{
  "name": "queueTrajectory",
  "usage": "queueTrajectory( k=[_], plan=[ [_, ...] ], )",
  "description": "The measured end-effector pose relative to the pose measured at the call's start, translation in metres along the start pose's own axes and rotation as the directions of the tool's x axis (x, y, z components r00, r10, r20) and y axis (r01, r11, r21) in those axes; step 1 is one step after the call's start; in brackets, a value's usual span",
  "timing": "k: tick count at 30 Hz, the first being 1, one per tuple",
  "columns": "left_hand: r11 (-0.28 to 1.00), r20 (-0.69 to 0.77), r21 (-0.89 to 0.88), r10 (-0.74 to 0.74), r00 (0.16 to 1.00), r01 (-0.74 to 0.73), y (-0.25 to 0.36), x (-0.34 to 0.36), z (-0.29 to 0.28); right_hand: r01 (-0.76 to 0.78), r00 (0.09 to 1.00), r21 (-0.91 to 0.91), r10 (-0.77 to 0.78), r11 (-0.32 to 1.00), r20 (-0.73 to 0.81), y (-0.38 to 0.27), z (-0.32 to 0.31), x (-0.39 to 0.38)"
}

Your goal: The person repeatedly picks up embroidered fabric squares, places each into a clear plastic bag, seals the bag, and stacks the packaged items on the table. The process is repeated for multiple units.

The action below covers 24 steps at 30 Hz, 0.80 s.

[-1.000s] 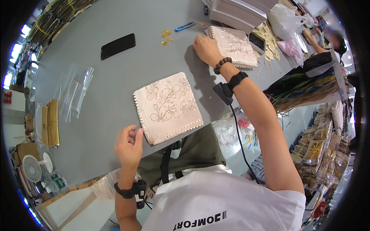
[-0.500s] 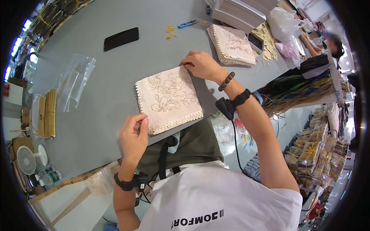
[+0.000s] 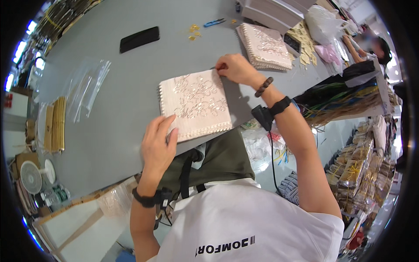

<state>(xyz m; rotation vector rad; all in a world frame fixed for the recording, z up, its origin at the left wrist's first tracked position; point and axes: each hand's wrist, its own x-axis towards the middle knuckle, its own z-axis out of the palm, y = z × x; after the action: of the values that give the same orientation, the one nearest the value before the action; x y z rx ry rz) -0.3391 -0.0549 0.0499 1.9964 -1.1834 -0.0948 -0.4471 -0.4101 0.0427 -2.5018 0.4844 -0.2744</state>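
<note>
Flat on the grey table lies a folded pale pink cloth [image 3: 198, 102] with beaded floral embroidery and a pearl-like trim along its left and near edges. My right hand [image 3: 238, 70] pinches its far right corner between thumb and fingertips. At the near left corner, my left hand [image 3: 158, 142] rests with fingers stretched over the cloth and the thumb spread apart from them, covering that corner. A stack of similar folded cloths [image 3: 266, 46] lies farther back, to the right of my right hand.
A black phone [image 3: 139, 39], small gold pieces [image 3: 194, 29] and blue thread snips [image 3: 214, 22] lie at the back. Clear plastic bags [image 3: 89, 91] and brown card pieces [image 3: 55, 124] are at left. White boxes [image 3: 273, 15] stand back right, near another person [image 3: 379, 48].
My left hand has moved from the cloth's left edge onto its near left corner, and its fingers have spread. My right hand keeps its pinch on the far right corner.
</note>
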Motion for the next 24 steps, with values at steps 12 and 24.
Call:
queueTrajectory(
  k=[12,24],
  plan=[
    [1.000,-0.075,-0.027,-0.012,0.997,0.010,0.005,-0.013,0.011,-0.069,0.962,0.362,0.159,0.930,-0.224,-0.047,-0.007,-0.039],
    [0.961,0.135,-0.274,0.070,0.988,-0.030,0.022,-0.020,-0.002,0.185,0.972,0.412,-0.228,0.892,0.056,-0.165,0.029,-0.113]
  ],
)
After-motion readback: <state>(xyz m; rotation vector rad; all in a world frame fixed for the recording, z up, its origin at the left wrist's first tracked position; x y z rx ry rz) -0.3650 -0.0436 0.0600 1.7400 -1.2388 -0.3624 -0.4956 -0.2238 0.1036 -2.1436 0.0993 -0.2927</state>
